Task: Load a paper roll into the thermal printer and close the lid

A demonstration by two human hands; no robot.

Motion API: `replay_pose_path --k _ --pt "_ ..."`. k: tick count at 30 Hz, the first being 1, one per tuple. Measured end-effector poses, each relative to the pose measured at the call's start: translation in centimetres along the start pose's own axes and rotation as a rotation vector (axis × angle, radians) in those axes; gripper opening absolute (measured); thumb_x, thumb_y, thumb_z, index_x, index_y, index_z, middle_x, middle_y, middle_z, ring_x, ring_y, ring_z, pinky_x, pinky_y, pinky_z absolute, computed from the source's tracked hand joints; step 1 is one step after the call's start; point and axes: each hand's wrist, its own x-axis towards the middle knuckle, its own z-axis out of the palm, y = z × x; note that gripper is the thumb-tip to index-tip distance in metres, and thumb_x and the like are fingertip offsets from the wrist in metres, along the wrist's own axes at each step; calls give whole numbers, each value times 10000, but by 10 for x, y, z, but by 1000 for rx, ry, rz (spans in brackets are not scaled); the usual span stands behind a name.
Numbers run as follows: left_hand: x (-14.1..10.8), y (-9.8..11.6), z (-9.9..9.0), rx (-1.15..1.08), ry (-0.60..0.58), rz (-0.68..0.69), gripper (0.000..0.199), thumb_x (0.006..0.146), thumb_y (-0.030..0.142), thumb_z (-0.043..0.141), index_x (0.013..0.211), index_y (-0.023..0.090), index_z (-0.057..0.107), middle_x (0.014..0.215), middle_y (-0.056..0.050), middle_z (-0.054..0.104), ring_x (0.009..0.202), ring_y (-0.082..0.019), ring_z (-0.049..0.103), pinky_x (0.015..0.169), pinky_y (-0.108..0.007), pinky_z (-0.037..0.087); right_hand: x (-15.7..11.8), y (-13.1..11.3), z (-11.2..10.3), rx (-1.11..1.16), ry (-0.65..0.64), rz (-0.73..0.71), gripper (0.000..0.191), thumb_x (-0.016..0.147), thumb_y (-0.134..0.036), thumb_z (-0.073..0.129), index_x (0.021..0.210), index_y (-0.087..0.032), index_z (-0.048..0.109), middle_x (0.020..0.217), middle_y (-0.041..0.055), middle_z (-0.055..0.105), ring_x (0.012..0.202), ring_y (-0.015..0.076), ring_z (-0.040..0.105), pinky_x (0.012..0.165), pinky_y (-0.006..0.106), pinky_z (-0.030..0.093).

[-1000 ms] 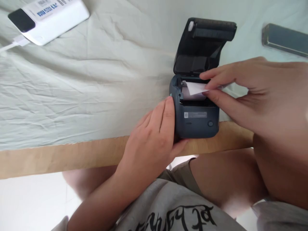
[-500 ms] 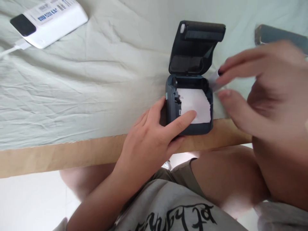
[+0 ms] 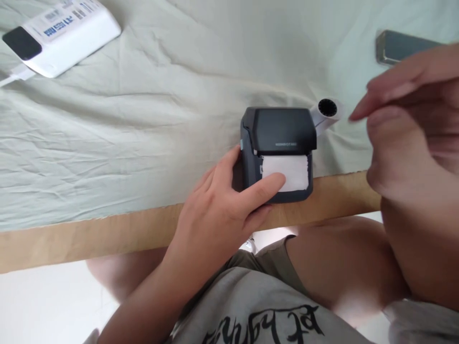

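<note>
A small dark printer (image 3: 283,126) sits at the table's front edge with its lid folded down over the rear part. White paper (image 3: 296,169) lies over its front part, coming from under the lid edge. My left hand (image 3: 225,200) grips the printer's left side, thumb pressed on the paper. A white paper roll (image 3: 324,117) with a dark core rests just behind the printer's right side. Right of the roll, my right hand (image 3: 412,119) is raised, slightly blurred, its thumb and fingers apart with nothing visible between them.
At the back left lies a white device (image 3: 79,43) with a black end and a cable. A dark rectangular object (image 3: 401,45) lies at the back right, partly behind my right hand. Wrinkled pale cloth (image 3: 161,119) covers the wooden-edged table.
The printer's lid has swung down from upright. My right hand has moved right and let go of the paper roll, which now stays beside the printer. My left hand keeps its grip.
</note>
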Motion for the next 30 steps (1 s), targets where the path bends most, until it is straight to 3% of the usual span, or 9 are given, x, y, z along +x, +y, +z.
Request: replay_pose_path --k 4,8,12,14,17,22,27,30 --pt "-1 -1 3 7 35 44 518 1213 293 754 1690 447 619 1814 -174 608 1531 -412 785 1212 -597 728 -5 2 5 -69 -31 -105 556 1157 -676 724 1629 -386 674 1442 83 702 1417 279 803 1041 406 769" --pt "-1 -1 5 34 75 47 812 1169 318 824 1851 346 385 1782 -229 649 1519 -441 793 1240 -602 719 -6 2 8 -143 -50 -176 471 1182 -510 706 1637 -391 718 1391 64 766 1312 222 819 977 346 745" --pt "1 0 5 53 75 25 866 1128 306 848 1867 298 396 1781 -204 673 1462 -423 823 1212 -545 733 -16 0 0 -281 -55 -391 512 1173 -126 584 1603 -367 723 1262 -1 812 1061 103 807 839 232 657" --pt "1 2 5 67 81 25 851 1112 269 845 1849 282 422 1769 -197 685 1443 -412 832 1201 -527 735 -20 -2 -4 -372 -59 -456 572 1140 -37 580 1613 -336 699 1232 -21 824 923 80 763 746 234 598" --pt "1 4 4 94 84 10 829 1101 266 855 1824 270 450 1746 -203 698 1431 -416 838 1200 -528 732 -20 -3 -7 -434 -52 -489 567 1124 -33 607 1624 -293 665 1176 -27 824 824 85 719 664 263 530" --pt "2 5 5 95 93 -16 837 1074 267 878 1806 288 473 1741 -178 703 1423 -401 844 1191 -508 737 -18 -6 2 -362 -32 -452 516 1135 -52 580 1583 -282 693 1165 -6 816 872 112 752 659 271 485" --pt "3 0 10 24 125 18 772 1180 373 788 1846 266 411 1724 -168 727 1476 -395 830 1243 -499 716 -26 -8 21 -175 5 -293 509 1098 -74 546 1544 -295 649 1192 10 817 948 150 793 734 273 572" --pt "2 -4 11 -17 103 22 906 1236 557 736 1926 213 260 1802 -225 672 1639 -439 734 1341 -549 664 -31 -7 23 -101 -18 -248 597 1049 -138 612 1631 -265 564 1213 36 819 925 167 792 762 297 646"
